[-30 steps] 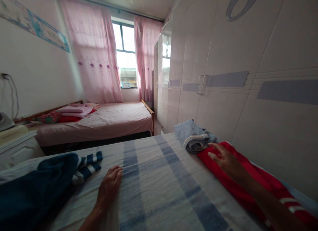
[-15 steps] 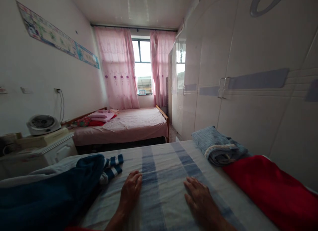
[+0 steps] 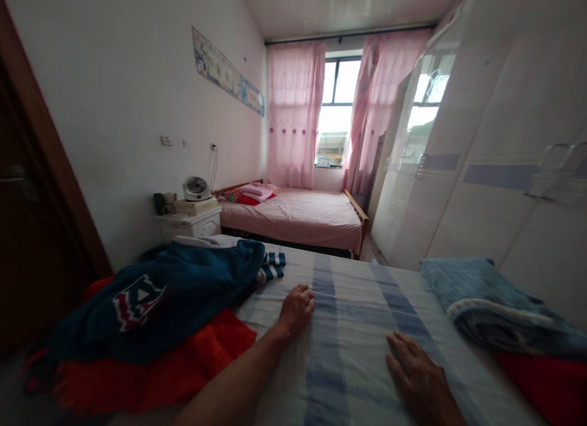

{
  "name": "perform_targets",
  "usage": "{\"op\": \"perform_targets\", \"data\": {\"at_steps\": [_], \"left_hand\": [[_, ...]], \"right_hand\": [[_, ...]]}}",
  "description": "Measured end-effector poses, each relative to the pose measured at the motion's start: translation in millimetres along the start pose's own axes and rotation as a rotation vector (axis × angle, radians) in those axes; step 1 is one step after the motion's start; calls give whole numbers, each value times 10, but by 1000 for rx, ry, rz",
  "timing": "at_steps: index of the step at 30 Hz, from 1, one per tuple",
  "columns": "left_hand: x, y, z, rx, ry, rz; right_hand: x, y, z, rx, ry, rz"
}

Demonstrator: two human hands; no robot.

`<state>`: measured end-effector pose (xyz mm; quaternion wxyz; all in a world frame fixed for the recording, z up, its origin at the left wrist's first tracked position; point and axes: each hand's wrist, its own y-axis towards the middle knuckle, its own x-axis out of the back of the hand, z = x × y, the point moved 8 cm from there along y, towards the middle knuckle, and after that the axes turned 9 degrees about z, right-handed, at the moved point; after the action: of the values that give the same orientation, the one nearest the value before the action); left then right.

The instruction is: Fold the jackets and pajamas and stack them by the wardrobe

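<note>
My left hand (image 3: 297,308) rests on the striped bedsheet (image 3: 362,352), its fingers loosely bent and nothing visible in them. Farther right and nearer to me, my right hand (image 3: 419,374) lies flat on the same sheet with its fingers stretched out. Left of my left hand is a crumpled dark teal sweatshirt (image 3: 183,291) with a letter patch and striped cuffs (image 3: 274,265). Orange-red cloth (image 3: 202,359) spreads beneath it. To the right of my right hand lie folded blue-grey jeans (image 3: 495,301), with a red garment (image 3: 545,380) in front of them.
A second bed (image 3: 298,215) with a pink sheet and folded pink cloths (image 3: 257,192) stands beyond. A small fan (image 3: 197,188) sits on a white cabinet (image 3: 199,223) at its left. White wardrobes (image 3: 495,218) line the right side; a brown door (image 3: 32,200) is at far left.
The view has swung left, so the room appears shifted right and more of the sweatshirt shows. My left hand's fingers look more bent; both hands remain on the sheet.
</note>
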<state>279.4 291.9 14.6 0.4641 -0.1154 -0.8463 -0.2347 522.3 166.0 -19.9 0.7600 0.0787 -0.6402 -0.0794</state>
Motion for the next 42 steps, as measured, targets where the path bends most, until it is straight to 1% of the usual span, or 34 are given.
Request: {"op": "perform_targets", "data": {"at_steps": [3,5,7,8,10,13,15,17,19,20,21,23,25,27,30,33,35,36,37,39,41,42], "left_hand": [[-25,-49,-82,4,69,66],[-21,-75,-147,1,114,132],[54,-102,-204,-6,156,204],[139,-119,-222,-9,178,226],[430,-171,-218,-4,233,214],[1097,-336,-54,58,350,83],[1580,-525,180,158,439,-30],[1996,-760,460,268,516,-132],[2288,-995,714,354,579,-206],[2382,-1097,815,389,607,-229],[2440,-1180,892,412,628,-237],[2474,-1283,967,415,618,-234],[2464,-1318,956,373,508,-248],[2473,-1320,914,334,376,-290],[2552,-1300,903,323,221,-354],[2735,-1281,970,351,14,-450],[2897,-1253,974,364,-125,-554],[2977,-1227,937,357,-184,-617],[3047,-1189,867,337,-235,-680],[3130,-1074,615,257,-318,-779],[3102,-933,222,138,-383,-816],[3038,-871,-14,75,-410,-810]], "right_hand": [[6,29,-21,9,0,7],[11,35,-26,13,1,11],[7,36,-39,5,6,19],[2,36,-45,1,10,26],[-9,33,-53,-6,18,40],[-10,24,-40,-2,20,39],[-7,20,-31,-4,17,23],[-10,23,-24,-9,9,9],[-18,29,-20,-13,-4,3],[-24,34,-18,-14,-10,6],[-29,37,-16,-15,-16,11],[-33,39,-11,-15,-22,19],[-22,32,-4,-15,-21,12],[-7,21,4,-12,-20,-3],[3,9,22,6,-30,-20],[15,11,29,8,-31,-31],[23,18,21,-3,-26,-27],[26,22,20,-4,-23,-22],[29,26,17,-3,-22,-17],[31,31,17,9,-19,-11],[28,32,16,16,-12,-3],[27,31,15,14,-8,0]]}}
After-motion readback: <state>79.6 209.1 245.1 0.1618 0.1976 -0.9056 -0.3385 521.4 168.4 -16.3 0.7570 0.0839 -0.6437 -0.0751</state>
